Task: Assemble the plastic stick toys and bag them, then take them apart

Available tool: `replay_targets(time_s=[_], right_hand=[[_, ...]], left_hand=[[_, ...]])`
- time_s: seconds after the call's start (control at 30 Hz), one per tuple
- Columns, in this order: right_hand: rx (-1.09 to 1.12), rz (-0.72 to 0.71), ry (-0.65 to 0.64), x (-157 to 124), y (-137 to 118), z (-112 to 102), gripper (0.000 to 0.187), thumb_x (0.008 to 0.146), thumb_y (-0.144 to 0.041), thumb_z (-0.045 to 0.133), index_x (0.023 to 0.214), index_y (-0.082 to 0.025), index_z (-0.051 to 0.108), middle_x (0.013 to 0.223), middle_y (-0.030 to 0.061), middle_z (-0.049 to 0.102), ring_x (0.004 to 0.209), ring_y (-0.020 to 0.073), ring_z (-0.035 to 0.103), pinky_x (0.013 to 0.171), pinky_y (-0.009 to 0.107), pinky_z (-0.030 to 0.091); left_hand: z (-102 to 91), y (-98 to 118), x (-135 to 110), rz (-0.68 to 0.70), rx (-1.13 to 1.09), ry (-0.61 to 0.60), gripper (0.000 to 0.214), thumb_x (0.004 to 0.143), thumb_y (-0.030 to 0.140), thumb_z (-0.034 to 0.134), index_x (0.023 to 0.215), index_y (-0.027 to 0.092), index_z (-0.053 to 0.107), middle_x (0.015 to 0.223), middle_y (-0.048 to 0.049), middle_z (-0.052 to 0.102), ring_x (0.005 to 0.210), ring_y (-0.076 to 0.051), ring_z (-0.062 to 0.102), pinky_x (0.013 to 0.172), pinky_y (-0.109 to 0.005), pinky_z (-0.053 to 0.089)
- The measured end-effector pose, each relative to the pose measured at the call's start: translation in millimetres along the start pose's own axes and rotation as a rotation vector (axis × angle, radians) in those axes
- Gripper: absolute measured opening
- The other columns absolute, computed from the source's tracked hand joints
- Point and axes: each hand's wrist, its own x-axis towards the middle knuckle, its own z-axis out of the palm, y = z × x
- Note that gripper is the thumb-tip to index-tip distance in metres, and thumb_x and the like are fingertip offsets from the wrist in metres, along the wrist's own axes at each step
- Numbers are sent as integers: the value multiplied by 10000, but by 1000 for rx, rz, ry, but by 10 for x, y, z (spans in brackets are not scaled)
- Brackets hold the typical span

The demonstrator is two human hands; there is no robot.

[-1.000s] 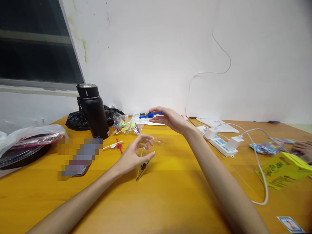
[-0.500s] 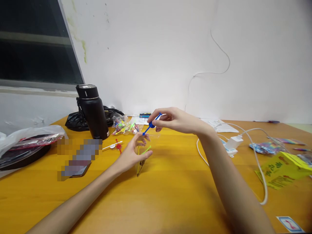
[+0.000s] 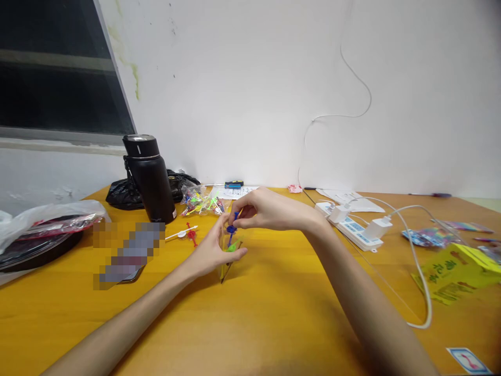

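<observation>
My left hand [image 3: 211, 249] is closed round a small clear plastic bag [image 3: 227, 256] that stands on the orange table [image 3: 274, 313]; yellow and green plastic sticks show inside it. My right hand [image 3: 266, 211] pinches a thin blue plastic stick [image 3: 231, 228] with a round hub and holds it tip-down at the bag's mouth, right against my left fingers. A red stick piece [image 3: 191, 234] and a white one [image 3: 178, 235] lie on the table just left of my left hand.
A black flask [image 3: 149, 177] stands at the back left, a black bag [image 3: 121, 194] behind it. A clear bag of coloured sticks [image 3: 201, 200] lies beside the flask. A white power strip [image 3: 354, 230] with chargers and cables sits right, a yellow packet [image 3: 456, 271] further right.
My right hand has come down and left from the back of the table, bringing the blue stick to the bag in my left hand. The left hand has stayed put.
</observation>
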Motion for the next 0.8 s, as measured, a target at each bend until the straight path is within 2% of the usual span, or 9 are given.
replay_targets(time_s=[0.1,0.2,0.3,0.5,0.7,0.8], right_hand=[[-3,14,-30,14,18,12,175,909,-197,614,990,-162,766,925,54,776,796,154,697,704,257,496],[29,-26,-127,11,11,5,237,957,-216,553,1054,-193,768,1002,37,777,852,149,699,753,254,505],[69,-53,-153,-4,-6,-12,248,963,-247,558,1113,-225,754,1084,19,764,924,148,692,781,245,506],[-26,-56,-109,11,18,-7,131,907,-207,639,958,-171,754,965,37,766,848,152,680,742,258,487],[-147,-78,29,20,53,-26,129,925,-204,614,968,-179,733,972,42,751,857,157,664,736,266,460],[-180,-48,47,-8,36,-42,129,928,-225,612,941,-180,733,962,43,744,854,166,654,742,278,452]], left_hand=[[10,43,7,24,10,11,819,771,351,788,1471,313,364,1530,-83,424,1492,-278,309,1240,-445,245],[15,63,8,42,-3,4,788,783,334,775,1465,302,381,1514,-89,445,1469,-270,348,1233,-451,258],[17,76,11,52,-11,12,768,784,314,765,1457,295,396,1482,-96,481,1440,-274,393,1219,-469,279],[5,96,22,89,-7,-10,675,809,325,743,1404,306,426,1468,-80,494,1412,-263,433,1202,-459,309],[-45,-50,13,-81,110,-16,1013,714,413,830,1527,309,235,1520,-143,425,1470,-334,333,1210,-544,250],[-52,-136,26,-96,119,-74,1000,699,426,838,1510,288,270,1472,-151,478,1432,-340,394,1192,-557,273]])
